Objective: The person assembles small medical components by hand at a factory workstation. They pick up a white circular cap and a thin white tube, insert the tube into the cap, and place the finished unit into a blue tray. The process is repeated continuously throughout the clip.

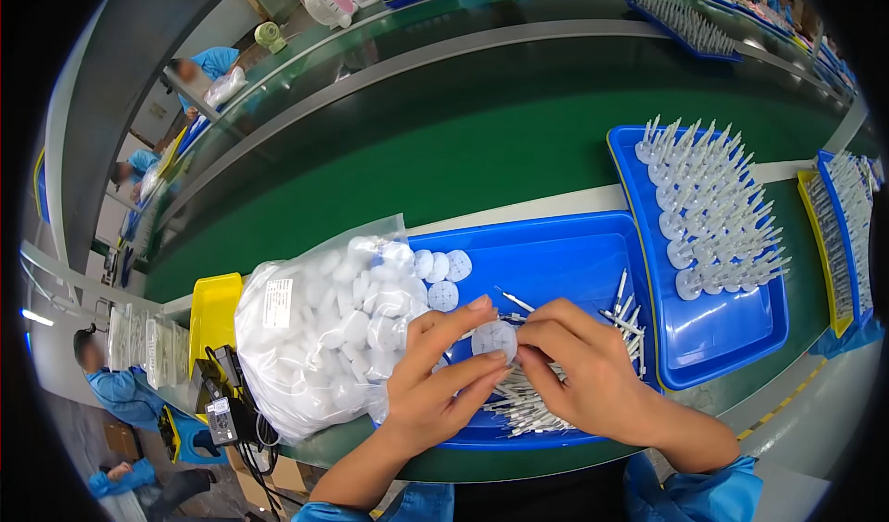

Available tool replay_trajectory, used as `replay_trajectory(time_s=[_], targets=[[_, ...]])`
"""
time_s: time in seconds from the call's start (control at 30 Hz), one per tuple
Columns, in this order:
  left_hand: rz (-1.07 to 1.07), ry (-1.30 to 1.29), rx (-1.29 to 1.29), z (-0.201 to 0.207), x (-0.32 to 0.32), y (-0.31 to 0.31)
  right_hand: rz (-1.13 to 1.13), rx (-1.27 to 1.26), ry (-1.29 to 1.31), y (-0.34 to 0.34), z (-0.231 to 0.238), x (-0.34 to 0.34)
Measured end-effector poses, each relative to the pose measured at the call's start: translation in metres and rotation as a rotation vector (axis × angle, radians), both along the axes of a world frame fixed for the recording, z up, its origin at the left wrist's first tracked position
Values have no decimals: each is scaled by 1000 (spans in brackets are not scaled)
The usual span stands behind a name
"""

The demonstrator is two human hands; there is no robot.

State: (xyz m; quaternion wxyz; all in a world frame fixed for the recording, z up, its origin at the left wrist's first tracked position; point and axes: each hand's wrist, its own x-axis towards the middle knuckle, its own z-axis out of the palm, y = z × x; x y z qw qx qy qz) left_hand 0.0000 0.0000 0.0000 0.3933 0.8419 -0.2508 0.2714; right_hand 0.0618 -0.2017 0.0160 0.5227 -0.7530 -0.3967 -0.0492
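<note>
Over the blue tray [565,244], my left hand [428,385] grips a round, translucent white plastic disc [494,339] by its rim, between thumb and fingers. My right hand [597,369] pinches the same disc at its right edge; whether a smaller part sits between those fingertips is hidden. Beneath both hands lies a pile of thin white sticks [530,409] with narrow tips. A few loose discs [444,295] rest at the tray's left side. Against that side leans a clear plastic bag [306,364] full of similar discs.
At the right, a second blue tray [708,346] carries rows of discs with upright sticks [704,207]. Farther right stand more filled trays [838,244]. A yellow bin [215,314] and black power adapters [227,411] are left of the bag. Beyond stretches a green bench [519,142]; other people work nearby.
</note>
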Motion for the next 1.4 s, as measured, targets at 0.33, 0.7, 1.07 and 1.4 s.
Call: replay_trajectory(time_s=[0.33, 0.7, 1.07, 1.4], targets=[[27, -33, 17, 3, 0, -3, 3, 7, 5, -1, 0, -1], [20, 63, -26, 9, 0, -4, 25, 20, -30, -2, -1, -1], [-207, 872, -1184, 9, -4, -11, 109, 76, 113, -23, 13, -4], [76, 623, 610, 63, -27, 19, -1123, -301, 82, -191, 7, -15]])
